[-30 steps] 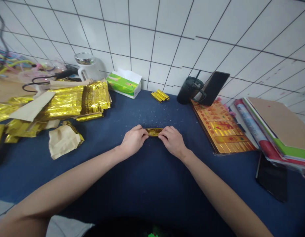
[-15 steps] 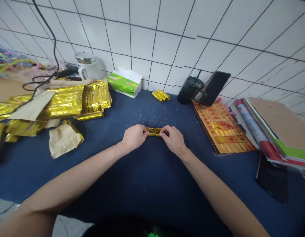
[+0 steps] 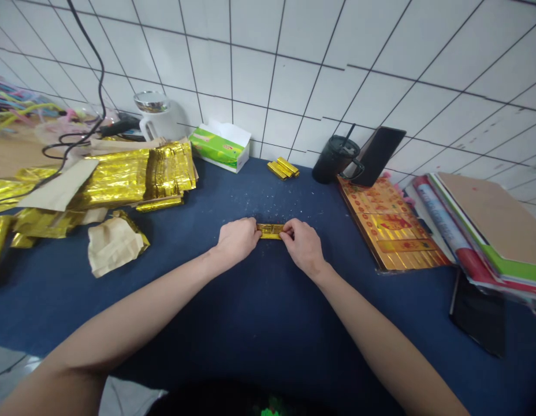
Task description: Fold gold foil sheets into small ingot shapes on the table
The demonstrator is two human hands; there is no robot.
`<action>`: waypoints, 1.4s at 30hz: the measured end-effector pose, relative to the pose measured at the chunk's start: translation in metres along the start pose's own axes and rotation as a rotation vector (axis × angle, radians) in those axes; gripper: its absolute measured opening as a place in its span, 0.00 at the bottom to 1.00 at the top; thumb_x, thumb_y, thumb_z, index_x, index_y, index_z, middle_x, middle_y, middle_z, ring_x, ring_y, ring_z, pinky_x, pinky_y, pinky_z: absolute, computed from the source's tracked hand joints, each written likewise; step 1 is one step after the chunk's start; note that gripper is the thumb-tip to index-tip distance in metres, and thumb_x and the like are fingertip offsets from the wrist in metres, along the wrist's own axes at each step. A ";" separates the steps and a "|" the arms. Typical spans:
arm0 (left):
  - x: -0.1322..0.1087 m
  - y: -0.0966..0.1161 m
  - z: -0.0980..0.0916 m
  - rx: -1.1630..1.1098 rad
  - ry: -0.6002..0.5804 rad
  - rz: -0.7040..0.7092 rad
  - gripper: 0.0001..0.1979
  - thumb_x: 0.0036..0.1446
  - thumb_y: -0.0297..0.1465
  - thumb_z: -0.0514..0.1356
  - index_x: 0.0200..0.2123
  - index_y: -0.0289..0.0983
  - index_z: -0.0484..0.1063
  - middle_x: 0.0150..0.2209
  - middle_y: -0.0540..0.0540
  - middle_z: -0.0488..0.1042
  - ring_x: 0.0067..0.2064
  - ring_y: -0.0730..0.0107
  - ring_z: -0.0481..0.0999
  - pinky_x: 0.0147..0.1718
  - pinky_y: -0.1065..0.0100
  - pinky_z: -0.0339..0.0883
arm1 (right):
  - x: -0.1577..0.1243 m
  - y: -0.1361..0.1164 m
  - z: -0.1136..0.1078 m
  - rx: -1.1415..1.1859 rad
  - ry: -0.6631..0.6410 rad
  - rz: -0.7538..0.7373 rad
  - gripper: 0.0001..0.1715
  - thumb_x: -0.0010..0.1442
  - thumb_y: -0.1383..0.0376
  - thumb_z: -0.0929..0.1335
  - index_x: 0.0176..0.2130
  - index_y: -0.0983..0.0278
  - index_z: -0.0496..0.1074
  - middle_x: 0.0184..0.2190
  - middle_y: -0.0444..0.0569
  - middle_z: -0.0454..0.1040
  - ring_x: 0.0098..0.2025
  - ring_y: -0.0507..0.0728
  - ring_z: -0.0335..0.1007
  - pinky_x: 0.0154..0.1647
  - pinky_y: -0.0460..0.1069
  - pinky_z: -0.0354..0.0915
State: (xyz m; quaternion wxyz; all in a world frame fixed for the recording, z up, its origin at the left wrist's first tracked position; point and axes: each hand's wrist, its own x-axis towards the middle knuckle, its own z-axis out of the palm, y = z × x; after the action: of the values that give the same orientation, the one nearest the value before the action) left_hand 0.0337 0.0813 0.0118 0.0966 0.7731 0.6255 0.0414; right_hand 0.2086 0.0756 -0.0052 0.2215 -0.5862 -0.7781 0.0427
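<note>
Both hands have barely shifted: the bare left hand (image 3: 237,240) and right hand (image 3: 303,247) still pinch the ends of a narrow gold foil strip (image 3: 270,231) (light, soft, easily creased).

A cramped desk-style craft corner, most likely in a home, though the exact room cannot be told. A dark blue table cover (image 3: 259,323) runs up against a white tiled wall (image 3: 268,63) with black grout lines. Everyday belongings share the surface with handwork: a green tissue box (image 3: 218,149), a white mug (image 3: 157,118), a black tumbler with a straw (image 3: 335,160), and a phone (image 3: 378,155) propped upright beside it. Another phone (image 3: 478,312) lies flat near a pile of notebooks (image 3: 488,225). Heaps of gold foil paper (image 3: 129,179) and a red-and-gold printed sheet (image 3: 391,222) mark it as a place for paper crafts.
</note>
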 end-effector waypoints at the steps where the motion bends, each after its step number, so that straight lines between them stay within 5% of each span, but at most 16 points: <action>1: -0.002 0.001 0.000 0.014 0.014 0.020 0.09 0.57 0.35 0.51 0.34 0.37 0.68 0.31 0.46 0.73 0.32 0.65 0.73 0.30 0.68 0.64 | 0.000 -0.001 0.000 -0.019 0.004 -0.007 0.02 0.54 0.68 0.64 0.30 0.61 0.64 0.26 0.45 0.71 0.30 0.56 0.66 0.30 0.50 0.57; 12: -0.037 0.014 0.011 0.188 0.177 0.458 0.13 0.57 0.24 0.47 0.42 0.33 0.68 0.40 0.39 0.68 0.43 0.58 0.67 0.39 0.61 0.62 | -0.002 -0.003 0.000 -0.158 -0.007 -0.089 0.04 0.56 0.68 0.63 0.29 0.61 0.62 0.28 0.46 0.71 0.31 0.58 0.64 0.30 0.51 0.53; 17: -0.040 0.020 0.018 0.123 0.249 0.493 0.18 0.58 0.27 0.48 0.52 0.28 0.60 0.54 0.36 0.61 0.54 0.57 0.60 0.50 0.59 0.55 | -0.003 -0.004 -0.001 -0.180 -0.007 -0.109 0.05 0.57 0.68 0.62 0.30 0.61 0.62 0.28 0.47 0.71 0.32 0.58 0.64 0.30 0.51 0.53; 30: -0.041 0.024 0.017 0.204 0.198 0.441 0.18 0.59 0.35 0.51 0.47 0.28 0.66 0.42 0.39 0.68 0.43 0.59 0.65 0.41 0.61 0.58 | -0.006 -0.005 -0.002 -0.199 0.041 -0.141 0.05 0.58 0.68 0.62 0.30 0.62 0.65 0.28 0.48 0.71 0.32 0.57 0.64 0.31 0.50 0.55; 37: -0.044 0.026 0.016 0.207 0.213 0.424 0.18 0.59 0.34 0.51 0.48 0.27 0.65 0.44 0.39 0.68 0.44 0.59 0.65 0.39 0.60 0.58 | -0.029 -0.009 -0.013 -0.096 0.128 -0.403 0.14 0.61 0.70 0.58 0.41 0.66 0.70 0.42 0.51 0.74 0.46 0.56 0.65 0.51 0.53 0.56; 42: -0.044 0.027 0.014 0.190 0.202 0.412 0.18 0.59 0.34 0.50 0.49 0.28 0.63 0.44 0.39 0.68 0.43 0.59 0.65 0.39 0.60 0.58 | -0.038 -0.004 -0.005 -0.149 -0.057 -0.428 0.20 0.61 0.69 0.57 0.51 0.72 0.65 0.52 0.57 0.67 0.55 0.60 0.59 0.57 0.61 0.50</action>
State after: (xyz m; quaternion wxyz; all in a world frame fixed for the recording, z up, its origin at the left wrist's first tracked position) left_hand 0.0524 0.0313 0.0057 -0.0501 0.8818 0.4624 0.0781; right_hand 0.2149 0.0379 -0.0105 0.1597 -0.4210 -0.8917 -0.0460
